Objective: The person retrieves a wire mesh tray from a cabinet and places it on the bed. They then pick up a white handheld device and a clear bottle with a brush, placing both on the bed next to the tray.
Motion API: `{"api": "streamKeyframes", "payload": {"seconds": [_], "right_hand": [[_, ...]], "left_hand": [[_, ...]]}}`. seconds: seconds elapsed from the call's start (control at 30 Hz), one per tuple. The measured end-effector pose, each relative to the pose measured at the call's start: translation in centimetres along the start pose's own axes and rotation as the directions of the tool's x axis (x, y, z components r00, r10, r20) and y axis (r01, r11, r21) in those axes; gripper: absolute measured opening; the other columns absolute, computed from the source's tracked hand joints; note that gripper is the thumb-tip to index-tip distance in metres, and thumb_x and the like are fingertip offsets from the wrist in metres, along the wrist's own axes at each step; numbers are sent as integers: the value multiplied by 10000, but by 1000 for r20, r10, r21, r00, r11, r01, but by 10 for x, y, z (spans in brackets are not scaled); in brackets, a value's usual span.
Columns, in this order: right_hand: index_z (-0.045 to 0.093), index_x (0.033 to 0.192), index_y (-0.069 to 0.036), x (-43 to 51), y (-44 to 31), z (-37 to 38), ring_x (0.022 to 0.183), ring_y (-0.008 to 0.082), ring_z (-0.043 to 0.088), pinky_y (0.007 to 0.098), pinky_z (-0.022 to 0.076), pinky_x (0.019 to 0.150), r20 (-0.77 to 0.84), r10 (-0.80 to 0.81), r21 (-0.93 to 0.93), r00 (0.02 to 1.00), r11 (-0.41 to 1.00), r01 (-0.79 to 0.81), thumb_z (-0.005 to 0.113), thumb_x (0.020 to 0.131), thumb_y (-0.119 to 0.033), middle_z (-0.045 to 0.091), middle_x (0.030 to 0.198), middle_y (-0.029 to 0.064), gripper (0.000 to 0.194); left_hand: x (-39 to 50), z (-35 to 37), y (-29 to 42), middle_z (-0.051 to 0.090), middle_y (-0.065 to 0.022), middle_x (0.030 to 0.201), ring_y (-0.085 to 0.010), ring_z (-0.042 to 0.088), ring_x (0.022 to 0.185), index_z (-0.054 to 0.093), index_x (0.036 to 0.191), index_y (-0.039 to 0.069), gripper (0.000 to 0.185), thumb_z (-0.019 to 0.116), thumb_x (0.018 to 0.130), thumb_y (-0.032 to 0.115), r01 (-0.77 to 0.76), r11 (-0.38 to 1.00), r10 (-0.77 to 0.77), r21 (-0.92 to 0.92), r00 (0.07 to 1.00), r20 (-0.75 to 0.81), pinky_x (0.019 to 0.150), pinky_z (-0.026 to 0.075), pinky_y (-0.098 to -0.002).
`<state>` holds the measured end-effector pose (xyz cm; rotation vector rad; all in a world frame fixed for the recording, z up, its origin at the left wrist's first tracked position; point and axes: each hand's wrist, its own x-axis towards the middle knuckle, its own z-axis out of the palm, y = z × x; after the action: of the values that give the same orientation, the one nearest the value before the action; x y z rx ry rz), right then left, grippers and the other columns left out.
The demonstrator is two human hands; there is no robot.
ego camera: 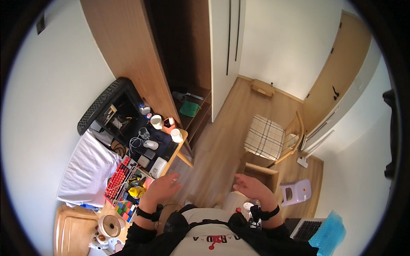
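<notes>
My left hand (164, 188) hovers by the front edge of the desk with its fingers apart and nothing in it. Close to it on the desk are a white case (158, 167), a yellow bottle-like item (137, 192) and a keyboard with red keycaps (118, 180). Out to the other side, my right hand (251, 186) is in the air with fingers spread and no object in them. Below that hand stands an open wooden box (272, 174) on the floor, partly covered by it. Black bands circle both wrists.
A chair with a checked cushion (264, 137) stands ahead right, near a lilac plastic stool (298, 191). A white mug (156, 122), a mouse (151, 145) and a small fan (109, 225) crowd the desk at left. Beyond it is an open wardrobe (192, 128).
</notes>
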<state>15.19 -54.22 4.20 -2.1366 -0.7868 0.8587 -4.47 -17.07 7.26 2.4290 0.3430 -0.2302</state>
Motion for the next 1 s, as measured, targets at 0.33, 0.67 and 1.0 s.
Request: {"api": "streamKeyframes", "payload": {"seconds": [0.33, 0.67, 1.0], "right_hand": [[547, 1529, -3, -5, 12, -14, 1066, 363, 752, 435, 591, 925, -157, 126, 111, 980, 988, -110, 743, 1026, -364, 766, 1180, 231, 650], [548, 1537, -13, 62, -31, -24, 1072, 366, 751, 435, 590, 914, -179, 119, 37, 977, 993, -114, 727, 1035, -336, 766, 1174, 221, 623], [534, 1549, -17, 117, -65, -48, 1118, 348, 745, 424, 587, 961, -242, 118, 50, 963, 993, -109, 724, 1043, -317, 753, 1254, 224, 618]], "left_hand": [[81, -5, 1, 752, -192, 1296, -370, 716, 1209, 628, 1452, 68, 558, 675, 1033, 432, -95, 995, 94, -1, 991, 99, 999, 574, -462], [155, -45, -21, 748, -192, 1291, -396, 708, 1197, 631, 1418, 72, 517, 669, 1029, 410, -204, 979, 199, 10, 964, 174, 995, 570, -473], [192, -65, -50, 744, -191, 1291, -404, 704, 1191, 619, 1431, 72, 522, 671, 1031, 403, -264, 965, 259, -8, 942, 212, 997, 567, -477]]}}
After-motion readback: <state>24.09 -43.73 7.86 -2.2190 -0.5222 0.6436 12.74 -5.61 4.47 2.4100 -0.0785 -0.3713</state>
